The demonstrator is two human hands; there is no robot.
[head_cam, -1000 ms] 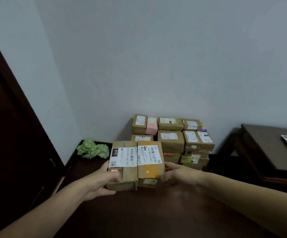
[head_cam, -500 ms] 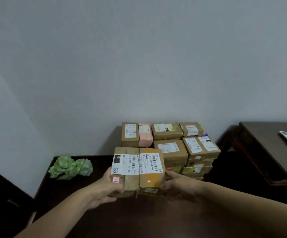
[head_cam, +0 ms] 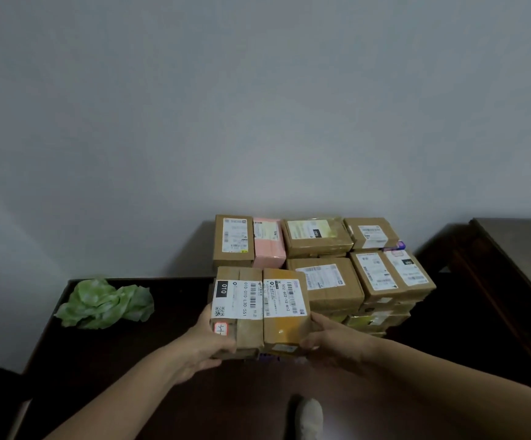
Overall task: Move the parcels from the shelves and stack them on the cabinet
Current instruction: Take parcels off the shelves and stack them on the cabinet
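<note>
Two brown cardboard parcels lie side by side between my hands: the left parcel with a white "010" label and the right parcel with a barcode label and yellow tape. My left hand grips the left parcel's outer side, thumb on top. My right hand grips the right parcel's outer side. Both parcels are just above the dark cabinet top, against the front left of the parcel stack. The stack holds several brown boxes and a pink box by the wall.
A crumpled green bag lies on the cabinet's left rear. A dark wooden table stands lower at the right. A pale rounded object shows at the bottom edge. The grey wall rises right behind the stack.
My hands have carried the two parcels forward and closer to the stack; the view has turned right, so the dark door at the left has left the frame.
</note>
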